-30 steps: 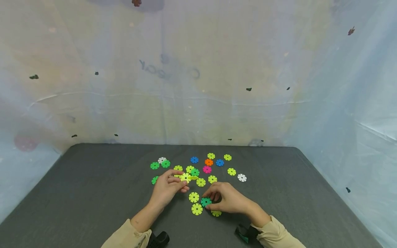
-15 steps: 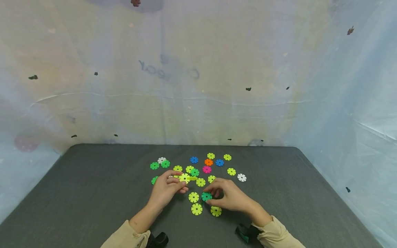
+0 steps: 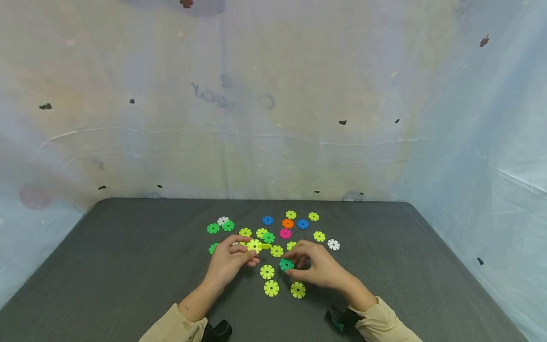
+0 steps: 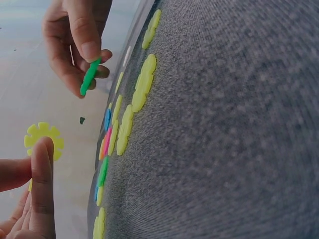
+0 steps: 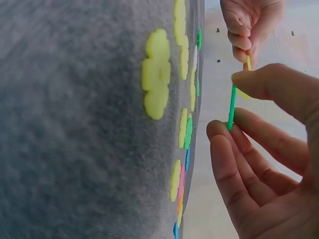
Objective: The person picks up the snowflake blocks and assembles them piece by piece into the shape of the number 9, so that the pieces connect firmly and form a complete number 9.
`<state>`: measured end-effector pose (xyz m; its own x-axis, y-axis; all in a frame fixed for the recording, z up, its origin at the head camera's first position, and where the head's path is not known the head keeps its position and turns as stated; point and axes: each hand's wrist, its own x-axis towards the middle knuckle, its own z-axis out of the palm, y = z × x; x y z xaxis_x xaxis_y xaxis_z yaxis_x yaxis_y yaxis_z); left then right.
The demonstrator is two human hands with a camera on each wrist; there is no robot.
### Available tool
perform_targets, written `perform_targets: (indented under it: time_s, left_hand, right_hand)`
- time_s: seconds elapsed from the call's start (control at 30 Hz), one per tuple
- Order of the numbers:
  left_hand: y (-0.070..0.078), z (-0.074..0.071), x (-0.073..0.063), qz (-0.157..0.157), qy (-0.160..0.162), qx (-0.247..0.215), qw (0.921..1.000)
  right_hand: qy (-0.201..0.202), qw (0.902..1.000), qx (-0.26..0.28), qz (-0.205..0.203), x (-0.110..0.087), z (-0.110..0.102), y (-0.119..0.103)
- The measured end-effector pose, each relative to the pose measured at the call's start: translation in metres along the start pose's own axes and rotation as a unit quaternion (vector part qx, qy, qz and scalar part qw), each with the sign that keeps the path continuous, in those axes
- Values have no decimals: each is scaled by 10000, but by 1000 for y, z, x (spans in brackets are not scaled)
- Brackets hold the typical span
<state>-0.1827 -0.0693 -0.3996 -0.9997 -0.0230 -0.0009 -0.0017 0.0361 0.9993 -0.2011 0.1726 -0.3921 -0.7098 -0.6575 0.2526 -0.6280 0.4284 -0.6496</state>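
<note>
My left hand pinches yellow notched plastic discs between thumb and fingers. One faces the head camera and another juts out edge-on to its right, joined to it. In the left wrist view a yellow disc shows behind the fingertips. Right of it, my right hand holds a green notched disc by its edges, thumb on the near side and fingers on the far side. The right wrist view shows this green disc edge-on, raised above the table. A gap separates the two hands.
Loose yellow discs lie on the dark grey table near the hands. Farther back lie several more, including a pink disc, an orange disc, blue discs and a white disc. A pale sheet hangs behind.
My right hand has moved up and away from the near edge with the green disc, uncovering a yellow disc below it. The left hand has stayed almost still.
</note>
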Motion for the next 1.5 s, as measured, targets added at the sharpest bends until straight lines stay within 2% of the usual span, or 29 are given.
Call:
perform_targets:
  time_s: [0.23,0.53,0.73,1.07,1.5]
  left_hand:
    - [0,0,-2,-14,24,-37,10000]
    - [-2,-1,0,-146,17,18,9999]
    - [-3,0,0,-69,-47,-2,10000]
    - [-1,3,-1,-90,-165,-29,9998]
    - [-1,5,-2,-128,-279,-1,9995]
  right_hand:
    - [185,9998,-10,-113,2,-1,-1]
    - [385,9992,104,17,6,-2,-2]
    - [495,9987,82,-56,9,-3,-1]
    - [510,9983,116,-241,10,-4,-2]
    - [418,9990,104,-86,12,-4,-4]
